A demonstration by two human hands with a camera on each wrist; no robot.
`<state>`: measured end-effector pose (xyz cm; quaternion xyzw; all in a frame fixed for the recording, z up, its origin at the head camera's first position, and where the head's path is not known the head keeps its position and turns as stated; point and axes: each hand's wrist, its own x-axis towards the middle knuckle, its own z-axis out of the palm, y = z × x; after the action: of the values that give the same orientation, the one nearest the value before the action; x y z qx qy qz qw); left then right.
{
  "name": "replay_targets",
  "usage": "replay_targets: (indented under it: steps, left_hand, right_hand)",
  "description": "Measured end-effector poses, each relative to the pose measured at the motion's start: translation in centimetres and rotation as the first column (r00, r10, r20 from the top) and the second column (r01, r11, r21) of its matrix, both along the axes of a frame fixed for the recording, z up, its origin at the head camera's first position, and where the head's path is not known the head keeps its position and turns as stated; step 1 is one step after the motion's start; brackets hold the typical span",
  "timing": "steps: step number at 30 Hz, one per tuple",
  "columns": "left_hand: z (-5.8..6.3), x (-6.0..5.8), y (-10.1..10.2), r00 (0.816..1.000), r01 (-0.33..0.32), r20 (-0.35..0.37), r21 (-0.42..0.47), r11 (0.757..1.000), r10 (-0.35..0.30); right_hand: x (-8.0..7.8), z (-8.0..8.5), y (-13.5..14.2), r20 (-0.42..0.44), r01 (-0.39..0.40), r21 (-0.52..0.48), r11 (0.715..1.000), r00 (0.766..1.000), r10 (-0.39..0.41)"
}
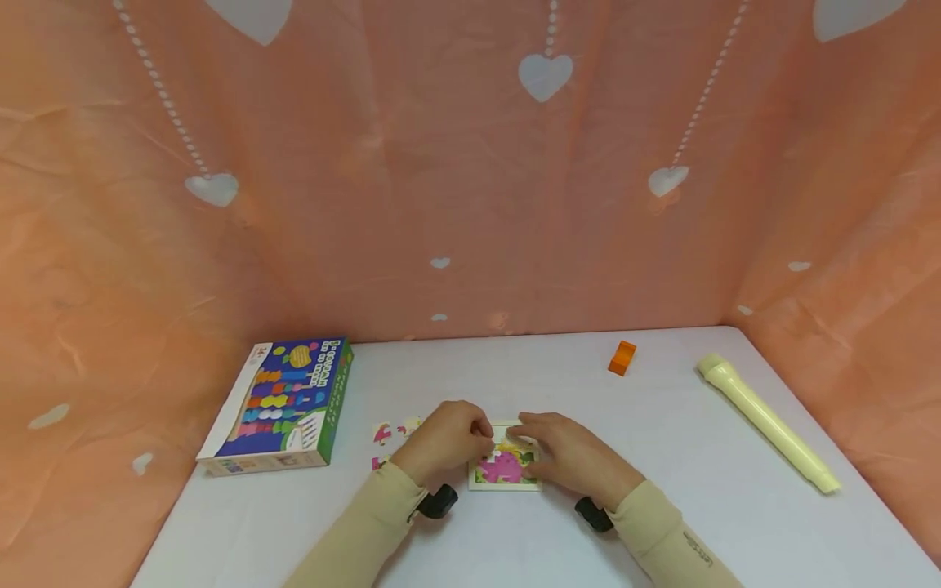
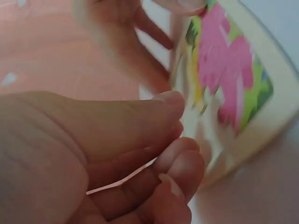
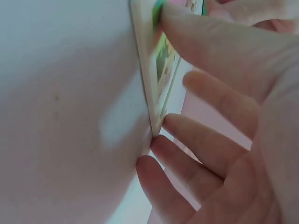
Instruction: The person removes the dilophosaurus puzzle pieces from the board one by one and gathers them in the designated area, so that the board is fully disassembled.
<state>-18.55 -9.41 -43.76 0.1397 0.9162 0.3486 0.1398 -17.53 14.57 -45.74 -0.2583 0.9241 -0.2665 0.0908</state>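
Seemed mid-fitting, left hand (image 1: 447, 439) curled over the puzzle board (image 1: 505, 487) (holding? couldn't tell), right hand (image 1: 577, 457) loosely spread against it, careful alignment probably next.

Now it's a matt, wood-like puzzle frame (image 1: 504, 487), smooth printed card on that box (image 1: 283, 400), a glossy, plastic-looking tube (image 1: 764, 424), creased cloth across the backdrop (image 1: 456, 180)!

Passage between right hand (image 1: 577, 457) and yellow tube (image 1: 768, 425); left side obstructed by game box (image 1: 287, 400), puzzle pieces (image 1: 381, 434).
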Motion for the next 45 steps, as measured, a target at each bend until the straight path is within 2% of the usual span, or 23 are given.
replay_targets:
  steps: [5,13,20,24,39,45]
  left_hand:
    - [-0.7,0.1,0.8,1.0,-0.016,0.025,-0.02,1.0,0.017]
    - [-0.7,0.1,1.4,0.999,-0.021,-0.032,-0.081,0.996,0.018]
    - [-0.8,0.4,1.8,0.999,-0.037,-0.016,-0.074,0.997,0.036]
    - [-0.9,0.7,1.8,0.999,-0.051,-0.012,-0.075,0.996,0.051]
    - [-1.0,0.4,1.6,0.996,-0.091,0.021,0.022,0.996,0.09]
    - [-1.1,0.1,1.5,0.996,-0.088,-0.021,0.049,0.995,0.089]
  right_hand:
    - [-0.4,0.1,-0.4,0.039,0.028,-0.027,0.999,0.999,-0.027]
    - [-0.5,0.4,0.0,0.069,0.055,-0.037,0.998,0.996,-0.052]
    - [-0.2,0.4,0.1,0.103,0.088,-0.034,0.996,0.991,-0.084]
    - [0.0,0.1,0.0,0.104,0.075,-0.044,0.996,0.992,-0.071]
    - [-0.3,0.1,0.0,0.097,0.075,-0.023,0.997,0.993,-0.072]
    - [-0.4,0.2,0.2,0.088,0.065,-0.028,0.998,0.994,-0.062]
